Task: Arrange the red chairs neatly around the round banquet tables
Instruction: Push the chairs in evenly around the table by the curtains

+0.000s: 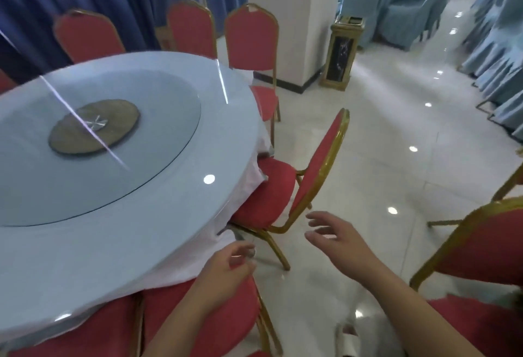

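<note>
Several chairs placed: three red chairs stand behind the round table [85,215] at the top of the frame, their backs upright and facing the table.
Chair at middle: one red chair [271,195] has its seat pushed partly under the white cloth, but it looks turned at an angle, so I judge it not yet neat.
Chairs at bottom: two more red seats [203,325] sit close under the table edge at the lower left.
Chair waiting: another red chair [486,246] stands at the right edge, well apart from the table; it likely needs placing.
Left hand: the left hand [226,269] hovers above the bottom seat, fingers loosely curled, holding nothing.
Right hand: the right hand [339,240] is spread, fingers apart, reaching toward the angled chair's back frame, near it but not touching.
Progress: I think more than half of this table is done; straightening the middle chair and bringing the right one remain.
Background: blue covered chairs [410,11] stand at the upper right.
</note>
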